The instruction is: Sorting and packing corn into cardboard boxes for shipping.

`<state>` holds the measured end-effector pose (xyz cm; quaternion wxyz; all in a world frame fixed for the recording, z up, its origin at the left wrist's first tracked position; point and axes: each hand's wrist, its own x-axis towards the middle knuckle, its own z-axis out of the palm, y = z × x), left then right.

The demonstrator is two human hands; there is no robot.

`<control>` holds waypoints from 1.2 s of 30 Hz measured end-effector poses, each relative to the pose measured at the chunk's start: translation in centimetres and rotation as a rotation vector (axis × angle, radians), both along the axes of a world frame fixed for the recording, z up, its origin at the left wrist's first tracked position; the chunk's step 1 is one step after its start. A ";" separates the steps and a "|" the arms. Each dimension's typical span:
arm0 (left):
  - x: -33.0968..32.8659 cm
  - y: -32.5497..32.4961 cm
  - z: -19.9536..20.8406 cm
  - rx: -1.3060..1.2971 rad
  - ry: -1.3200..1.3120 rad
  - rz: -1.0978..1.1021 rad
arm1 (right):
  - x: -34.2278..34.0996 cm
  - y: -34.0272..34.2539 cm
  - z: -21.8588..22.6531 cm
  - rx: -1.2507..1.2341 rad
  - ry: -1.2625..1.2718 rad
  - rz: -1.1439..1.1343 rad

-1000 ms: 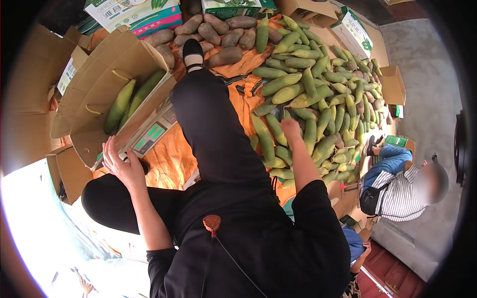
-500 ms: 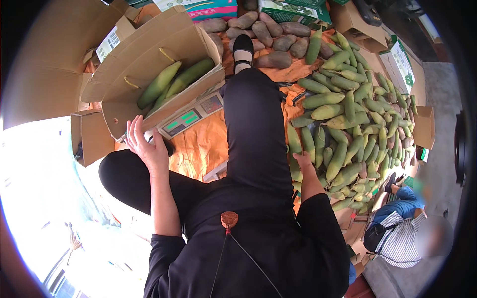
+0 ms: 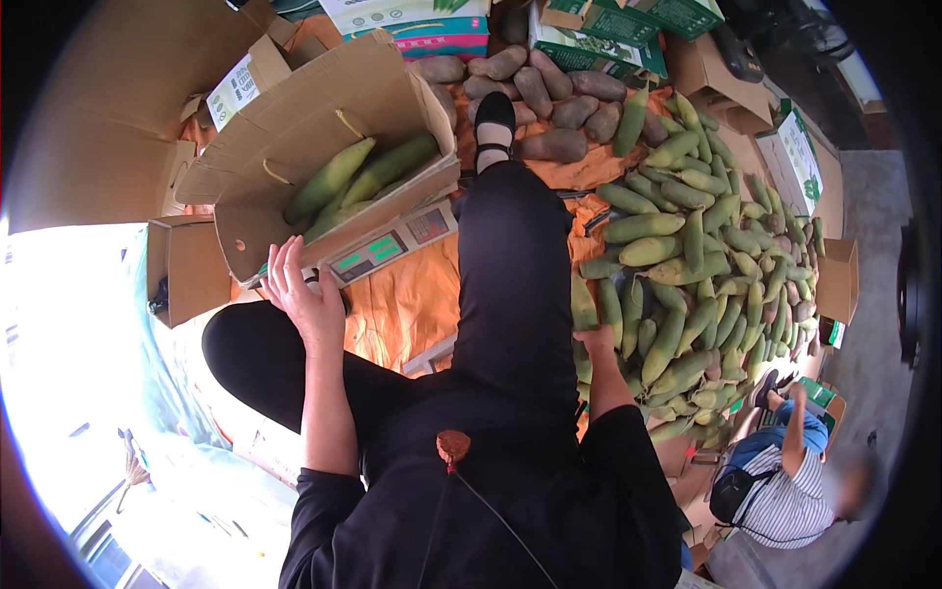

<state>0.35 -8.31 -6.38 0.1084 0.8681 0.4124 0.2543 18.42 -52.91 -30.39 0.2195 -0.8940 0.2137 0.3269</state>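
My left hand (image 3: 306,296) has its fingers stretched out along the near lower corner of an open cardboard box (image 3: 280,128), close to its edge. Inside the box lie a few long green radishes (image 3: 332,179), and yellow cord handles show on its wall. The box rests on a digital scale (image 3: 368,257) with a lit green display. Beside my right thigh, my right hand (image 3: 597,346) is closed around a green radish (image 3: 583,302) at the near left edge of a big heap of green radishes (image 3: 669,316). Its fingertips are partly hidden.
Darker reddish radishes (image 3: 554,146) lie ahead around my foot on an orange sheet (image 3: 392,319). Printed cartons (image 3: 599,44) stand behind them. More cardboard (image 3: 98,128) rises at the left. At the lower right, a person in a striped top (image 3: 785,506) sits by the heap.
My right hand has drawn slightly nearer to me with the radish. My left hand stays by the box corner. The other person has raised an arm, and the whole view has shifted a little.
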 end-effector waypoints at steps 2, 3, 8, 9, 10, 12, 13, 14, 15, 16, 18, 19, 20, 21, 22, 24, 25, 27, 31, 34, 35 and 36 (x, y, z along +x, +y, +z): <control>-0.5 0.1 0.2 0.004 0.003 0.015 | 0.0 0.6 2.1 0.067 0.027 0.009; -0.7 0.1 0.3 -0.006 0.001 0.016 | 0.2 1.0 3.2 0.120 0.050 0.004; -0.2 -0.3 0.8 -0.029 0.028 0.026 | 1.7 -0.6 5.1 0.210 -0.095 0.043; -0.2 -0.4 0.8 -0.026 0.017 0.031 | 2.3 -0.5 5.9 0.293 -0.173 0.018; -0.4 -0.3 0.8 -0.035 0.026 0.024 | 3.3 1.0 8.2 0.289 -0.194 0.084; -0.4 -0.3 0.9 -0.056 0.014 0.009 | 5.6 3.8 12.3 0.412 -0.298 0.143; -0.5 -0.3 1.0 -0.053 0.004 0.014 | 6.9 5.4 14.1 0.535 -0.393 0.196; -0.4 -0.3 0.9 -0.063 0.007 0.014 | 8.2 7.1 15.9 0.607 -0.426 0.221; -0.5 -0.3 1.0 -0.070 0.015 0.018 | 9.5 9.1 17.8 0.684 -0.454 0.247; -0.6 -0.3 0.9 -0.071 -0.006 0.012 | 10.2 11.9 20.9 0.707 -0.490 0.289; -0.5 -0.4 1.2 -0.080 -0.004 0.022 | 11.4 17.1 26.1 0.794 -0.601 0.402; -0.5 -0.5 1.4 -0.095 0.004 0.029 | 11.9 19.3 28.0 0.855 -0.675 0.475; -0.5 -0.4 1.4 -0.094 0.001 0.028 | 12.0 21.6 30.3 0.899 -0.644 0.507; -0.4 -0.4 1.5 -0.101 0.001 0.028 | 11.9 23.9 32.4 0.937 -0.614 0.538; -0.4 -0.4 1.6 -0.107 0.002 0.027 | 11.7 26.1 34.0 0.998 -0.680 0.634; -0.5 -0.4 1.7 -0.093 0.025 0.039 | 11.1 30.8 35.6 1.065 -0.788 0.835; -0.4 -0.5 1.8 -0.084 0.042 0.046 | 10.5 32.8 36.4 1.056 -0.838 0.938; -0.3 -0.5 1.9 -0.087 0.038 0.034 | 8.8 36.3 36.5 1.088 -0.875 1.032; -0.5 -0.4 1.6 -0.072 0.056 0.025 | 5.2 41.3 34.1 1.042 -0.883 1.169; -0.3 -0.5 1.7 -0.067 0.063 0.012 | 4.2 42.3 31.2 0.829 -0.828 1.232; -0.2 -0.5 1.6 -0.073 0.061 -0.002 | 4.7 41.9 30.5 0.815 -0.829 1.223; -0.5 -0.4 1.6 -0.066 0.065 0.005 | 4.8 41.8 30.9 0.826 -0.855 1.213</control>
